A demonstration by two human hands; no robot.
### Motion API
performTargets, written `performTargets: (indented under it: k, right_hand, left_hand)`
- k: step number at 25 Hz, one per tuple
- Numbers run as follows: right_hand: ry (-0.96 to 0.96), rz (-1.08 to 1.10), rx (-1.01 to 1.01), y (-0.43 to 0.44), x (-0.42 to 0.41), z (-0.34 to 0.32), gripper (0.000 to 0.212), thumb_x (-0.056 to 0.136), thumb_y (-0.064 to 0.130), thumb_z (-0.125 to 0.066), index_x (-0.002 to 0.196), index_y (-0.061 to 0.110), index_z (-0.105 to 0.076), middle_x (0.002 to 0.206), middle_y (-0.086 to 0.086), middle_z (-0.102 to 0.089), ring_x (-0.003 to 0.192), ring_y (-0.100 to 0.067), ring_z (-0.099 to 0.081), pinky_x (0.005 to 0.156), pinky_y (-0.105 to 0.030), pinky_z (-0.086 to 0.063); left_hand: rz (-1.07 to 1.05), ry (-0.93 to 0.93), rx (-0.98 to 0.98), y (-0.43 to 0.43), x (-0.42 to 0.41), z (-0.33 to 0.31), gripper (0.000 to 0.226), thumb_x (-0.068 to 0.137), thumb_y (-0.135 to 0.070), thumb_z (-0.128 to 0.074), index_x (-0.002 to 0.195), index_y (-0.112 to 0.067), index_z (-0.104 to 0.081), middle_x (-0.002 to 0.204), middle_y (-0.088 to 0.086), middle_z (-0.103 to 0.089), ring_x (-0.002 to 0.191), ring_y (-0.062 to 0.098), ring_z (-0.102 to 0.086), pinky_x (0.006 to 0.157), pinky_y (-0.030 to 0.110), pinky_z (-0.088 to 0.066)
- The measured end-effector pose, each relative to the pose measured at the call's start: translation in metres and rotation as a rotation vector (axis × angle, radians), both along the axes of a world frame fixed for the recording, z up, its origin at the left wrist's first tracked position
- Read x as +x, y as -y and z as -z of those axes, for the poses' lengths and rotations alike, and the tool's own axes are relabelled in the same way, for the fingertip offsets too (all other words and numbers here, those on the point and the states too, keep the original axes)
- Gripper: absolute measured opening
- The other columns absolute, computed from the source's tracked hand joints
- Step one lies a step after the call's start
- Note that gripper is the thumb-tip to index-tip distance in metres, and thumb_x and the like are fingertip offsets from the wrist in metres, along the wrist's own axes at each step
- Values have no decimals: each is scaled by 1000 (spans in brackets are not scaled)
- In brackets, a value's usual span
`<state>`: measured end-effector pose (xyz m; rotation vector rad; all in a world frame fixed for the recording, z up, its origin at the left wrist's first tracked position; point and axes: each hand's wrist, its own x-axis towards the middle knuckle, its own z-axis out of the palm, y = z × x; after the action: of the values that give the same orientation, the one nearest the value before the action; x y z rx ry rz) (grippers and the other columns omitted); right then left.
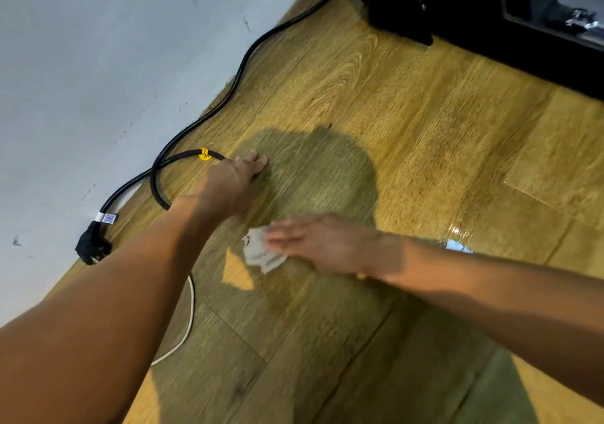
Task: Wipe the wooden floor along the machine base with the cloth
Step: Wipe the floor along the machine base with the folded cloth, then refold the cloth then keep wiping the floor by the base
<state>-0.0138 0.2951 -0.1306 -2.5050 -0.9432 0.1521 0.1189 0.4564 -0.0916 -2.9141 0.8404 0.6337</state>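
Wiping With Flat Fingers

Beside the black cable [248, 57], your left hand [240, 177] lies flat on the wooden floor [408, 123], fingers straight, holding nothing. The cloth [260, 257] sits pressed under the straight, blurred fingers of your right hand [315, 244]. The machine base [483, 21] stands well apart, upper right.

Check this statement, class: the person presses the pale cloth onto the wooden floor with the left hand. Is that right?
No. The head view shows the right hand pressing the pale cloth onto the wooden floor. The left hand rests on bare floor near the black cable.
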Motion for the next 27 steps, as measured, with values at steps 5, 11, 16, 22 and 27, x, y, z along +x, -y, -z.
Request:
performTargets:
  k: [5, 11, 16, 22, 27]
  right_hand:
    - [-130, 579, 47, 39, 56, -2, 48, 94, 9, -32, 141, 15, -42, 151, -5, -34, 140, -23, -29, 116, -39, -22]
    - [-40, -23, 75, -25, -49, 9, 59, 78, -7, -60, 133, 12, -50, 144, -7, -44, 134, -24, -40, 108, -46, -38]
    - [-160, 133, -103, 53, -6, -3, 64, 88, 7, -49, 141, 37, -33, 152, 19, -17, 137, -9, -33, 97, -28, -48]
    - [-244, 438, 56, 74, -10, -25, 50, 85, 16, -69, 131, 29, -53, 131, 15, -56, 104, 7, -58, 91, -15, -48]
    - [-527, 708, 13, 107, -17, -43, 33, 78, 38, -74, 106, 23, -68, 93, 8, -69, 88, -9, -65, 86, -24, -50]
  left_hand:
    - [27, -19, 100, 3, 2, -3, 67, 90, 0, -40, 151, -21, -24, 158, 0, -17, 135, 29, -36, 109, 37, -31]
    - [80, -9, 201, 7, 0, -1, 64, 92, -6, -41, 151, -12, -20, 158, 11, -17, 132, 34, -37, 105, 41, -35]
    - [79, 18, 151, 13, -3, 4, 46, 96, -11, -37, 142, -4, -34, 140, 19, -39, 115, 36, -48, 91, 41, -43]
    - [72, -75, -347, 51, -37, -15, 29, 91, -22, -58, 119, -22, -63, 103, 0, -71, 89, 17, -66, 85, 35, -54]
    - [245, -103, -41, 87, -40, -13, 44, 82, -37, -71, 123, -23, -59, 110, -1, -64, 99, 19, -62, 82, 32, -51]
